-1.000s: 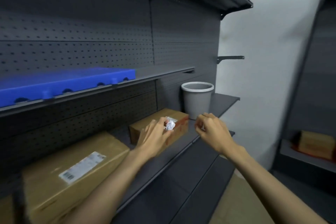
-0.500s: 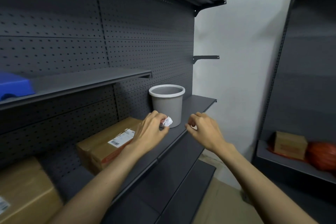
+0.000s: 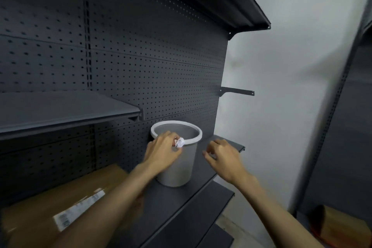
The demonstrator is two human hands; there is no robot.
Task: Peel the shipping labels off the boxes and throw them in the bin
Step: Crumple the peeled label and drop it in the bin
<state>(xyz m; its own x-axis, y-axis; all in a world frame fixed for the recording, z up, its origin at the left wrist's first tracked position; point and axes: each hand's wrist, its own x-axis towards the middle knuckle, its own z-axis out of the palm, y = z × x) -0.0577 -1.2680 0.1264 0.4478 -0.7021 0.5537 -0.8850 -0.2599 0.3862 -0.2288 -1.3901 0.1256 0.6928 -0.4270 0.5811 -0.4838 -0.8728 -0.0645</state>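
The round plastic bin (image 3: 177, 169) has a light grey wall and a white rim. The crumpled paper label (image 3: 179, 142) pinched at the left hand (image 3: 163, 152) is white with small dark and reddish marks. The flat cardboard box (image 3: 60, 203) on the shelf is plain brown and carries a white rectangular shipping label (image 3: 79, 210) with blurred dark bars of print. The metal shelf (image 3: 181, 203) is dark grey, and the perforated back panel (image 3: 151, 70) behind it is the same dark grey, dotted with even rows of small holes. The wall (image 3: 291, 66) is pale grey-white. A second cardboard box (image 3: 340, 225) at lower right is brown, with an orange-red edge beneath it.
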